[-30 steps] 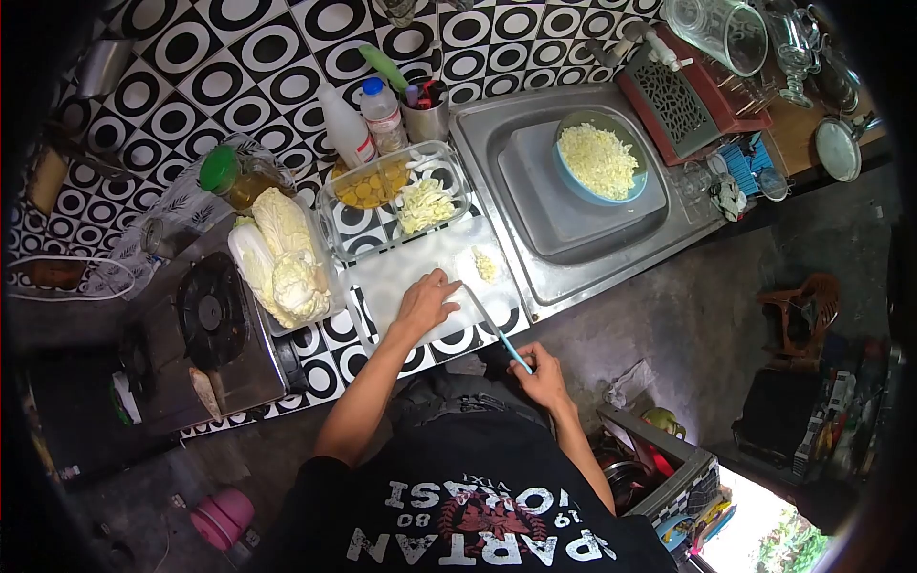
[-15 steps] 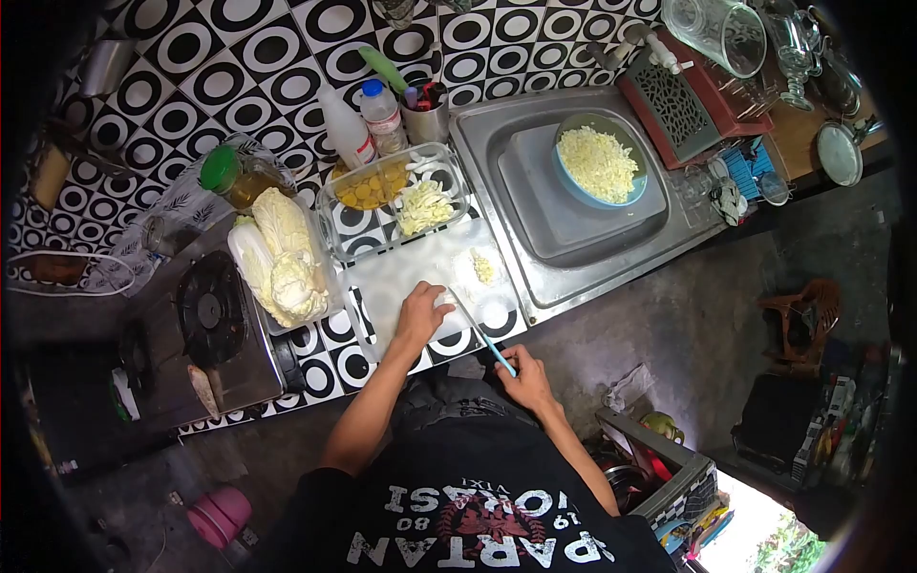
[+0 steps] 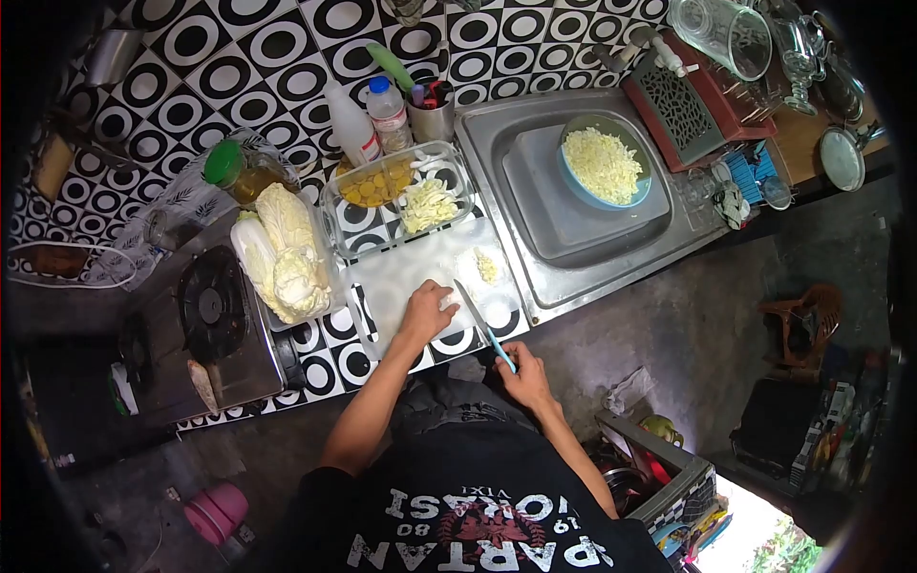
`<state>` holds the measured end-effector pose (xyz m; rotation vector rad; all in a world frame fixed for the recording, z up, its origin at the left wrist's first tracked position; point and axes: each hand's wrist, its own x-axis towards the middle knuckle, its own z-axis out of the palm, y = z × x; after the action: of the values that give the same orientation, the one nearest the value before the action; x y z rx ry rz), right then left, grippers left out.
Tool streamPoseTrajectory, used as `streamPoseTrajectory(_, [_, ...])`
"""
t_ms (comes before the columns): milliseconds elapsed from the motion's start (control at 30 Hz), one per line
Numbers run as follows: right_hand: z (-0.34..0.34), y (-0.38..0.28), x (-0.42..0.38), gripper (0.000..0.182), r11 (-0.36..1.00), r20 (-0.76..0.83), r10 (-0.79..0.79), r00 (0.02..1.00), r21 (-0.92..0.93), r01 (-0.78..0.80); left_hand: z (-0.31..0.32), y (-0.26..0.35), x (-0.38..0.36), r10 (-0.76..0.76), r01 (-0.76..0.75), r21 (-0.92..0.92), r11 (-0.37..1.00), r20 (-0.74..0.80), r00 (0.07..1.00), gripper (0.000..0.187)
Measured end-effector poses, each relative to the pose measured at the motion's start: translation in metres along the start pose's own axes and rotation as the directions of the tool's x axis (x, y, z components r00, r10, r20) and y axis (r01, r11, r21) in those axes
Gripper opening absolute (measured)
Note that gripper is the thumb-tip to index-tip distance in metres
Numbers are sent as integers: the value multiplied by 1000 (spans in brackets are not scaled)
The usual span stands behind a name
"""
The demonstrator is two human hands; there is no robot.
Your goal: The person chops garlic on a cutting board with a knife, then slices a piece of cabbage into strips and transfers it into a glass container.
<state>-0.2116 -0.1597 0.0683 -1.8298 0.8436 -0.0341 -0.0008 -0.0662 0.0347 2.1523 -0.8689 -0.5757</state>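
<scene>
My left hand (image 3: 429,312) rests on the translucent cutting board (image 3: 387,286), its bent fingers closed on a small white piece (image 3: 451,300) that looks like garlic. In my right hand (image 3: 524,375) is a knife (image 3: 490,334) with a light blue handle. Its blade points away from me, just right of the left fingertips, over the board. Beyond the blade lies a little heap of pale yellow chopped bits (image 3: 486,267). Behind the board, a divided clear container (image 3: 336,229) holds orange-yellow slices and pale cut cabbage (image 3: 429,204).
Napa cabbage (image 3: 285,253) fills a tray on the left, beside the gas stove (image 3: 158,325). On the right, a blue bowl of chopped cabbage (image 3: 626,203) stands in the steel sink (image 3: 535,224). Bottles (image 3: 388,115) and a utensil cup (image 3: 432,124) line the wall.
The view has shifted slightly. Both hands stay in nearly the same place, and the knife blade has moved a little at the left fingertips.
</scene>
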Motion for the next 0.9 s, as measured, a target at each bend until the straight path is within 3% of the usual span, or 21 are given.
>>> streamPoseTrajectory(67, [3, -4, 1, 17, 1000, 6, 8, 1000, 9, -8, 3, -10, 2, 57, -57, 22, 998, 1, 998, 17])
streamPoseTrajectory(133, [6, -10, 2, 18, 981, 45, -55, 997, -185, 62, 5, -15, 3, 114, -114, 44, 992, 6, 993, 17])
streamPoseTrajectory(167, [9, -14, 1, 18, 981, 42, -51, 998, -183, 58, 6, -17, 4, 107, -107, 17, 994, -2, 994, 16])
streamPoseTrajectory(233, [17, -26, -2, 17, 916, 67, -8, 998, -400, 34, 10, -20, 4, 103, -103, -13, 995, -1, 995, 15])
streamPoseTrajectory(333, [32, -20, -5, 17, 898, 110, 17, 994, -438, 33, 12, -23, 7, 160, -160, -4, 987, -26, 987, 12])
streamPoseTrajectory(467, [37, -8, -2, 19, 838, 161, 57, 985, -544, 40, 15, -25, 7, 95, -97, -57, 994, -35, 995, 12])
streamPoseTrajectory(667, [50, -11, 18, 22, 835, 114, 116, 987, -550, -34, 13, -22, 10, 95, -96, -46, 994, -19, 995, 11])
streamPoseTrajectory(900, [42, -19, 39, 23, 818, 97, 31, 995, -574, 30, 17, -26, 9, 89, -89, -8, 996, -31, 996, 10])
